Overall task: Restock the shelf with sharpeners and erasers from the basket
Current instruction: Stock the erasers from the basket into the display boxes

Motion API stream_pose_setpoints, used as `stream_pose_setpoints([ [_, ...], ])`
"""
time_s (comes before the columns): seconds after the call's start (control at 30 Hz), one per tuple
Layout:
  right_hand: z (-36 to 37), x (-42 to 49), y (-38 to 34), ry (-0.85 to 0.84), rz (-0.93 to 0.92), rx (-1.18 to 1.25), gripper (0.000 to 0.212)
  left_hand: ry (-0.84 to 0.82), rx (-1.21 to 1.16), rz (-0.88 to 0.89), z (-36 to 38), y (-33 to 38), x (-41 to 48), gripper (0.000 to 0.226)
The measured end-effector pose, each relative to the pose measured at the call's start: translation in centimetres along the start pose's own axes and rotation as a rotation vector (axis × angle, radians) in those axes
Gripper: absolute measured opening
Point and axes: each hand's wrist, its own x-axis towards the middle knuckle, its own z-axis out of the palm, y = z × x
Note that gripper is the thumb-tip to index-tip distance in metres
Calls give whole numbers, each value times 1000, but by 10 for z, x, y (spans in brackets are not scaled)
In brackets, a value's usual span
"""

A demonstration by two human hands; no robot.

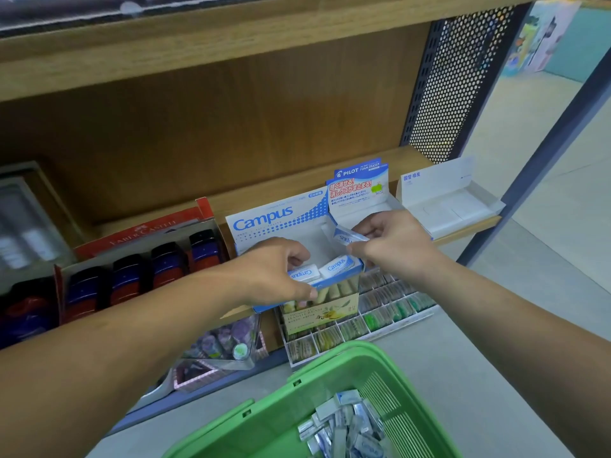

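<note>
Fingers (358, 248) of our right hand (393, 242) pinch a wrapped Campus eraser (348, 237) above the Campus display box (281, 226), while our left hand (274, 271) curls over that box's front left edge, thumb under the rim, fingertips touching an eraser lying inside (304, 274). A second eraser (338, 266) lies just right of it in the box. Behind and right of the Campus box stands a Pilot foam eraser box (358, 186), and further right an open white box (446, 200). Left of the Campus box sits a red Faber-Castell carton (145, 233) with a row of dark sharpeners (165, 266). Below the Campus box, a lower shelf carries a beige carton (319, 314) and a divided tray of small coloured items (386, 309). Nearest us, below all this, the green basket (317, 388) holds a heap of wrapped erasers (344, 428).
</note>
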Motion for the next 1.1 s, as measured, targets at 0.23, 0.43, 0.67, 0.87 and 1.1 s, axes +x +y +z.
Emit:
stream_pose_setpoints([
  [0.23, 4, -2, 5, -12, -23, 101, 9, 46, 155, 156, 3, 0, 12, 37],
  [0.43, 4, -3, 7, -87, 10, 232, 16, 193, 303, 35, -1, -1, 24, 20],
  [0.67, -1, 3, 11, -76, 68, 302, 11, 302, -362, -265, -1, 8, 21, 3],
  [0.87, 0, 1, 14, -48, 68, 268, 10, 255, -335, -194, 8, -2, 9, 18],
  [1.1, -2, -5, 14, -86, 44, 215, 14, 208, 58, 49, 11, 2, -1, 19],
])
